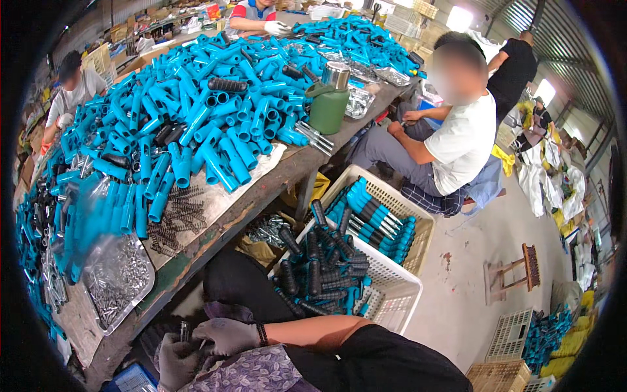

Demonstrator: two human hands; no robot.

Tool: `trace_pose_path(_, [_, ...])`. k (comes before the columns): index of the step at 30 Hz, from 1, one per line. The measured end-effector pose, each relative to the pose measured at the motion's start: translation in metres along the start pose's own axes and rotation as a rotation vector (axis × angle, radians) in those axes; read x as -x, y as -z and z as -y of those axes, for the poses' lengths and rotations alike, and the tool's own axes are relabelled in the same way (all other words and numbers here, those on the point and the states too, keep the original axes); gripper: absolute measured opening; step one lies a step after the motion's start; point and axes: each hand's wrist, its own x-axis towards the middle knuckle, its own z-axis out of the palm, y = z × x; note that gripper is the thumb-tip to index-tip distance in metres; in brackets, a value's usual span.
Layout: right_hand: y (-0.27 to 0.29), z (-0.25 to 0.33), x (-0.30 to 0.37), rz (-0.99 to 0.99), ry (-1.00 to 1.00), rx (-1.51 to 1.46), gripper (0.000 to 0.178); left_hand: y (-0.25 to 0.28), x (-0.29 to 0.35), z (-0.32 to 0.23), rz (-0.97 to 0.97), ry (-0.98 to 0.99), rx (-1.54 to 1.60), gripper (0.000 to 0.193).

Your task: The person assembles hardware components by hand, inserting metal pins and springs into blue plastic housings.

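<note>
Both my hands are in grey gloves, close together over my lap at the bottom. My left hand [177, 363] is closed around a short metal tube [185, 332], whose end sticks up above the fingers. Beside it, my right hand [230, 336] is pinched near a small thin metal part [203, 343], too small to name. Ahead on the table edge lie a tray of small metal pins [124, 277], dark coil springs [175, 219] and a big heap of blue plastic tubes [222, 157].
A white crate [398, 302] of black-gripped handles stands right of my knee, with a cream crate [418, 243] of blue-and-black tools beyond. A green flask [328, 108] stands on the wooden table [241, 196]. One person [457, 144] sits at the right; others work around the table.
</note>
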Motion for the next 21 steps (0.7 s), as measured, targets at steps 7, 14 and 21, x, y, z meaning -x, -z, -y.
trace_pose_path(7, [-0.024, -0.036, 0.011, -0.067, -0.018, 0.003, 0.044, -0.010, -0.012, -0.005, -0.073, 0.084, -0.217, 0.040])
trace_pose_path(14, [-0.027, -0.029, 0.000, 0.016, -0.178, -0.160, 0.028, -0.015, -0.003, 0.032, -0.065, 0.174, 0.028, 0.034])
trace_pose_path(21, [-0.022, -0.037, -0.002, -0.042, -0.253, -0.252, 0.026, -0.003, -0.004, 0.114, 0.195, -0.048, 0.108, 0.033])
